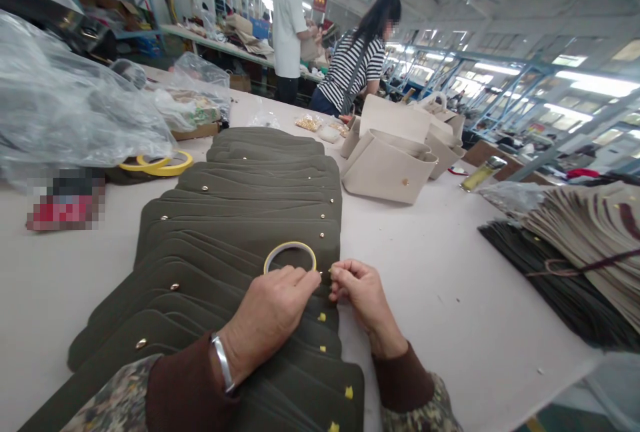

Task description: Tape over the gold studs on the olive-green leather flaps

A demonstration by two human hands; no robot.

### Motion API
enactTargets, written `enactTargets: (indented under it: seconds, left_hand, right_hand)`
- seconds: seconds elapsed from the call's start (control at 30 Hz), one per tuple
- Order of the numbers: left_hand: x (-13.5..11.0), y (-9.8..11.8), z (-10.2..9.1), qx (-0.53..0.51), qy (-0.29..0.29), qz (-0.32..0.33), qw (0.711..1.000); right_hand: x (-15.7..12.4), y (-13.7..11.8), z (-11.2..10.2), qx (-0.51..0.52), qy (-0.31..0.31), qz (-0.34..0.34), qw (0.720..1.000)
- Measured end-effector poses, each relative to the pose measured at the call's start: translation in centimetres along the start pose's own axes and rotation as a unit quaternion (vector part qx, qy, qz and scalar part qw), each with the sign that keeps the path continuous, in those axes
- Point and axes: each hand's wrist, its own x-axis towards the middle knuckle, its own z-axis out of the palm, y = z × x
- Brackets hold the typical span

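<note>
My left hand (pixel 273 305) is closed on a thin roll of yellow tape (pixel 291 244), which stands up from behind its fingers. Just to the right, my right hand (pixel 364 295) pinches a small bit of yellow tape (pixel 330 271) between thumb and forefinger. Both hands hover over the right edge of a long row of overlapping dark olive flaps (pixel 240 209). Gold studs (pixel 175 287) dot these flaps on both sides. Nearer to me, several yellow tape pieces (pixel 349 392) stick along their right edge.
Beige bags (pixel 387 165) stand at the back right, with a bottle (pixel 483 174) beyond them. Bundled panels (pixel 590 245) lie at the right. Plastic sheeting (pixel 75 99) and more yellow tape rolls (pixel 170 164) occupy the left. Two people (pixel 357 52) work behind the table (pixel 425 325).
</note>
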Motion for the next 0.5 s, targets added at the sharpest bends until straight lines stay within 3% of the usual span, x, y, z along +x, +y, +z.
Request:
enactTargets:
  seconds: [0.17,0.33,0.5]
  left_hand:
    - [0.84,-0.45,-0.3,0.045,-0.138,-0.056,0.988]
    - [0.9,-0.23,-0.4,0.028,-0.172,-0.057,0.983]
    - [1.04,-0.19,-0.57,0.026,-0.183,-0.058,0.981]
  right_hand:
    - [0.42,0.19,-1.34,-0.095,-0.034,-0.025,0.995]
    - [0.1,0.55,-1.1,-0.197,-0.054,-0.076,0.976]
    - [0.26,0.71,-0.39,-0.296,-0.04,-0.167,0.94]
